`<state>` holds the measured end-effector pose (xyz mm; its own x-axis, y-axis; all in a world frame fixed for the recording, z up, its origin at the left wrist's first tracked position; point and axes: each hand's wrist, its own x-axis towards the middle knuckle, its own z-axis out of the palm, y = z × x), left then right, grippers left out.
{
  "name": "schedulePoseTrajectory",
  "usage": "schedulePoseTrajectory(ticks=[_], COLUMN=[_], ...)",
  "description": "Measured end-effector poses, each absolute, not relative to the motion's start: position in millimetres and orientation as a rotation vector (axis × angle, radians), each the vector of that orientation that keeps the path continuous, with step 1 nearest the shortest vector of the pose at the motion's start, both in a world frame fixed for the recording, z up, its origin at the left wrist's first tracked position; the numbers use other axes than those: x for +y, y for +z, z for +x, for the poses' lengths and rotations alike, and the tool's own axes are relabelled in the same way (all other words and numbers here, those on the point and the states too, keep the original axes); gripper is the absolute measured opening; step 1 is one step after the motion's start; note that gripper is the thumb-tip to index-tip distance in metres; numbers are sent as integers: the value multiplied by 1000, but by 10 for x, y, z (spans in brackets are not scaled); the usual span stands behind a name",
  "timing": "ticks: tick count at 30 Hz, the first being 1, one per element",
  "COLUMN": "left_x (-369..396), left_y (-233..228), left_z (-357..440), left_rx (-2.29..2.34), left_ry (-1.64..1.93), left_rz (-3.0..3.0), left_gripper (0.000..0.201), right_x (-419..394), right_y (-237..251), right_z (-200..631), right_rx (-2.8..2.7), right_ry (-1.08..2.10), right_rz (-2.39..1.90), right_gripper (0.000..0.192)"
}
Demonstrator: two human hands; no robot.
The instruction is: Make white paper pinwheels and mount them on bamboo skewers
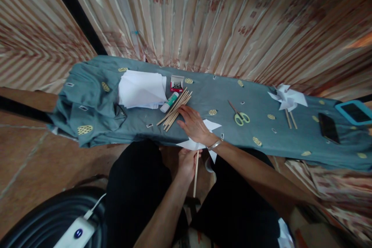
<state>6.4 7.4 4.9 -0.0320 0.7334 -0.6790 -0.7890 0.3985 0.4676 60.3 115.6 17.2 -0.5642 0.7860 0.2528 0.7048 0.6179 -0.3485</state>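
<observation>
Your right hand [194, 126] lies flat, palm down and fingers spread loose, on a white folded paper piece [211, 125] at the near edge of the tabletop [232, 97], which is covered by a blue-grey cloth with yellow spots. Its fingertips reach to just beside the bundle of wooden sticks [175, 109] lying slantwise near the middle of the tabletop; you grip nothing with this hand. Your left hand [186, 162] is below the near edge, over your lap, with its fingers closed around a single wooden stick [196, 174] that hangs almost upright, its top end meeting the paper piece at the edge. A glue stick [169, 102] lies touching the bundle on its left side, and a small red-and-white box [176, 83] stands just behind it. A stack of white paper sheets [142, 89] sits towards the left end. Green-handled scissors [240, 116] lie right of your right hand, well apart from it. Near the right end rests a finished paper pinwheel [286, 99] on its sticks, then a dark phone [328, 128] and a blue-framed tablet [355, 111] at the far right edge.
</observation>
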Motion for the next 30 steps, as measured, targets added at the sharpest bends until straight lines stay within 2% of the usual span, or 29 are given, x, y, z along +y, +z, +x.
schedulePoseTrajectory(ticks=[6, 20, 30], left_x=[71, 77, 130], left_y=[56, 58, 61], left_z=[60, 25, 51], left_rx=[1032, 994, 998], left_ry=[1225, 1171, 1192], left_rz=[-80, -73, -140], left_gripper=[18, 19, 29], right_x=[1157, 1146, 1135], right_y=[184, 192, 200], right_z=[572, 523, 509], right_rx=[-2439, -2445, -2453], right_ry=[312, 258, 299], right_rz=[-1205, -1256, -1286], right_gripper=[58, 60, 67])
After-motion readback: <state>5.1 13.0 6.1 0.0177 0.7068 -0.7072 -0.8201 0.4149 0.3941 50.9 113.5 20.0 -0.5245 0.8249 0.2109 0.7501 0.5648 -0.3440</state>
